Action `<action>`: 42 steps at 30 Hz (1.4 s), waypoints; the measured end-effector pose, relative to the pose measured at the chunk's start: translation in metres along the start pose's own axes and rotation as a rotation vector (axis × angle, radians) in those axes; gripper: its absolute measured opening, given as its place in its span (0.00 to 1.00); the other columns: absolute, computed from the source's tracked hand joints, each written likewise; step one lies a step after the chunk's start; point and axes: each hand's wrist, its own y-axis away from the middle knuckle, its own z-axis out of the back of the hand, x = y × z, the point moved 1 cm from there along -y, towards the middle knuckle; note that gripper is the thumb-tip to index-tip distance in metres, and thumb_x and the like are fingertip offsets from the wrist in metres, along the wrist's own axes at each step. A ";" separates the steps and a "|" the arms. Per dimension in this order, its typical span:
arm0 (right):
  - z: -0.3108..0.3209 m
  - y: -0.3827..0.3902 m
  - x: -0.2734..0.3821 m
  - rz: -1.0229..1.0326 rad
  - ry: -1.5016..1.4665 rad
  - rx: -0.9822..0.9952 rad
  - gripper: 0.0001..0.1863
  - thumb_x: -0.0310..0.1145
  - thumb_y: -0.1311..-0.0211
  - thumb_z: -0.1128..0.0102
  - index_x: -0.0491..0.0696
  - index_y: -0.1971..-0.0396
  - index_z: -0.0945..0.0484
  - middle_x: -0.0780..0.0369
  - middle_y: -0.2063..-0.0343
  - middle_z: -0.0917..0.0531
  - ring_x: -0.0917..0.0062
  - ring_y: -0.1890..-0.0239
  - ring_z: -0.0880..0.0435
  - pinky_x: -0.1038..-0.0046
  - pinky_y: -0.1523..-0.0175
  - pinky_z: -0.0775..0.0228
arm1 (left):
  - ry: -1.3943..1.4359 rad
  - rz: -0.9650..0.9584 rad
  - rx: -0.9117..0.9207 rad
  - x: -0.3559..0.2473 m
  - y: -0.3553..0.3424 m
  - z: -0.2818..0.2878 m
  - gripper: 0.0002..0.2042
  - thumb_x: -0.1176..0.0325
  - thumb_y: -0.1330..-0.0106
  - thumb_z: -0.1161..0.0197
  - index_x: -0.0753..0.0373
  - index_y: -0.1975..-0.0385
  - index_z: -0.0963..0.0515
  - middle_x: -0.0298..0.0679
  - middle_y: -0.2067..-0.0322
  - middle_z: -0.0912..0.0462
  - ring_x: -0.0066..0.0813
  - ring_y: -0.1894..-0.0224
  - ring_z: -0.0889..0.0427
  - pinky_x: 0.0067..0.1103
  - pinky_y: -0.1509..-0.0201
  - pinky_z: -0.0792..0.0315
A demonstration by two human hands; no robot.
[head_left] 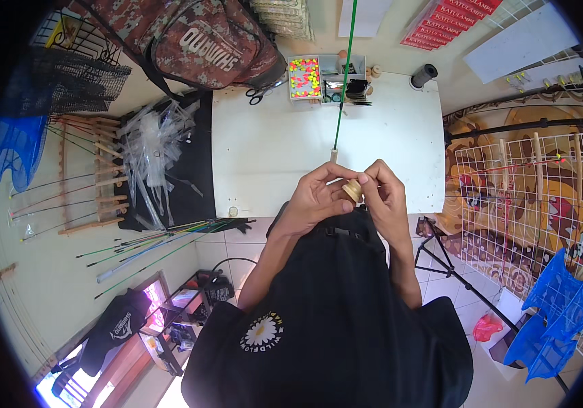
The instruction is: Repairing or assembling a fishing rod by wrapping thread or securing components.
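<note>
Above the table's near edge, my left hand [313,198] and my right hand [385,198] come together with fingers bent. Between them is a small pale wooden spool-shaped piece [353,190], tilted, with ridges round it. My left fingers curl about it from one side, while my right thumb and fingertips pinch at its upper edge. Out past my left fingers points a thin green rod [344,88] with a light wooden grip [334,156]. The grip's lower end is hidden by that hand, so whether it joins the spool-shaped piece I cannot tell.
On the white table [271,149] stand a compartment box [327,57] with bright beads, scissors [257,95] and a dark cylinder [424,75]. A camouflage bag [200,47] sits at the back left. Plastic sleeves [155,149] and several thin rods [162,245] lie leftward; a tripod [441,258] stands right.
</note>
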 end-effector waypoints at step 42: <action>0.008 0.007 0.013 0.832 0.356 -0.101 0.08 0.18 0.62 0.35 0.44 0.80 0.25 0.60 0.73 0.17 0.77 0.79 0.23 0.78 0.75 0.33 | -0.555 -0.370 -0.135 -0.030 0.010 -0.019 0.12 0.88 0.47 0.36 0.71 0.63 0.22 0.44 0.59 0.23 0.26 0.59 0.21 0.20 0.56 0.24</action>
